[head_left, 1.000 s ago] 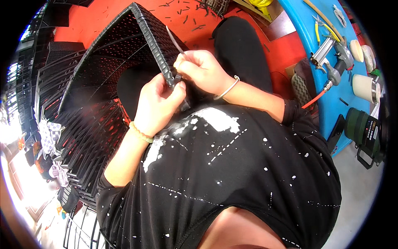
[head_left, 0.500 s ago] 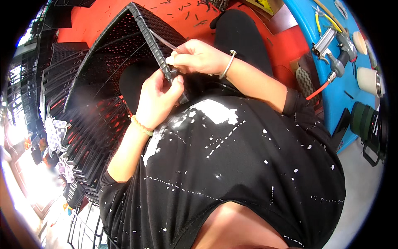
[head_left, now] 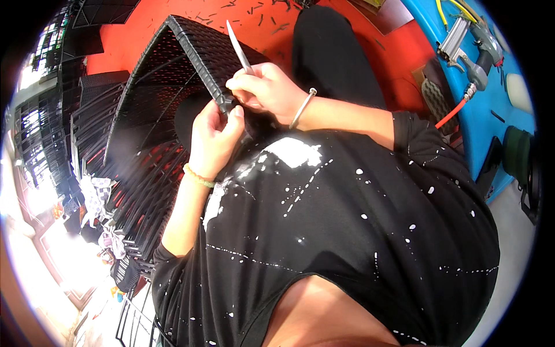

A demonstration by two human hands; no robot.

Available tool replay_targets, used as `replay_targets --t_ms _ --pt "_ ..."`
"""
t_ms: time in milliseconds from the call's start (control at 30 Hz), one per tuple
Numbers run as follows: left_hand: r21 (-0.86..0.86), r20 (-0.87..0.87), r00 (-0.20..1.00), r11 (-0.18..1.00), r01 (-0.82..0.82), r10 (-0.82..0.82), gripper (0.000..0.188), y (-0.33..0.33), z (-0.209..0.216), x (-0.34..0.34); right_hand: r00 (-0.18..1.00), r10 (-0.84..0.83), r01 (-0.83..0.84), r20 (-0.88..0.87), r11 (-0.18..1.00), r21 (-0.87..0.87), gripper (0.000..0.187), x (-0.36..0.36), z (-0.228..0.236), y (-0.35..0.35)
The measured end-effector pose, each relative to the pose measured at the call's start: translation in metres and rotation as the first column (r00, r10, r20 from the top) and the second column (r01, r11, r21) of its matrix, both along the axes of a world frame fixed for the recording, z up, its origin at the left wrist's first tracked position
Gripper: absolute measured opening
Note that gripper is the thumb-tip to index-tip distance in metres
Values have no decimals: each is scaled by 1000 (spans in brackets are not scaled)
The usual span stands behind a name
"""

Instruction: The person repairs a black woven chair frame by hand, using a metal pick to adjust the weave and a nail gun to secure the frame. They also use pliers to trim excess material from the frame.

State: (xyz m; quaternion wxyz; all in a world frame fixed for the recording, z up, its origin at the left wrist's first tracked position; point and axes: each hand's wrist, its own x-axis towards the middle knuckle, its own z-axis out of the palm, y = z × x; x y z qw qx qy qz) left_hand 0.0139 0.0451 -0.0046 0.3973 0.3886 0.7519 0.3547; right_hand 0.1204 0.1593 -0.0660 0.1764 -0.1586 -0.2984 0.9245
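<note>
Black woven piece (head_left: pixel 214 49), one, pinched by left hand (head_left: pixel 213 136); right hand (head_left: pixel 269 92) closed round one pointed tool (head_left: pixel 238 48); one blue table (head_left: pixel 483 118); red floor (head_left: pixel 376 63).

Woven furniture piece ahead and slightly left of the person; table at far right.
The left hand (head_left: pixel 215 134) is on the near end of the woven piece's edge (head_left: pixel 199 66); just right of it, the right hand (head_left: pixel 270 91) holds a blade-like tool (head_left: pixel 237 45) pointing away. Slatted frames (head_left: pixel 147 199) lie left of the left forearm. On the table (head_left: pixel 489 109) rests an air nail gun (head_left: pixel 481 68); scraps (head_left: pixel 281 27) lie on the floor (head_left: pixel 136 36) beyond the piece.
</note>
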Motion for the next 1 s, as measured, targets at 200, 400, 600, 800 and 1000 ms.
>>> replay_targets --t_ms 200,400,600,800,1000 --pt "40 -78 996 999 34 -31 20 -1 4 15 999 -48 48 -7 996 80 25 12 0 -4" --pt "-9 -101 983 988 155 -155 23 10 14 20 1000 -31 28 7 971 237 27 32 6 2" --pt "-5 -137 955 964 264 -262 26 13 17 19 999 -42 51 -32 929 367 30 45 4 3" --pt "-12 -3 960 960 281 -281 21 22 22 6 999 -40 39 -6 922 386 31 40 7 8" --pt "-115 -141 933 941 318 -332 24 26 29 3 1000 -19 27 -25 934 356 31 38 4 8"
